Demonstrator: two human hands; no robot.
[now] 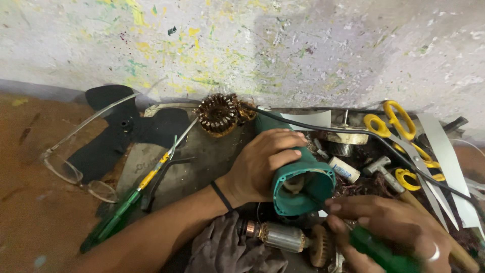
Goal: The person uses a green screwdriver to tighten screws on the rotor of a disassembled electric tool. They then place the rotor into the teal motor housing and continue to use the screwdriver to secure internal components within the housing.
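You are partway into stripping a power tool: the teal housing (301, 178) is off its motor, and the armature (283, 236) lies on the surface just below your left hand (261, 164), on a grey rag (227, 250). I judge the step in hand to be work inside the housing's open mouth, which faces you. The next move calls for a steady hold on the housing and the tool tip lined up with the opening.

Your left hand wraps closed around the housing, thumb near the rim. Your right hand (391, 227), just right of and below the opening, is closed on a green-handled screwdriver (381, 253); its tip is hidden. Beyond it, to the right, lie yellow scissors (399, 124) and a hammer (384, 169).
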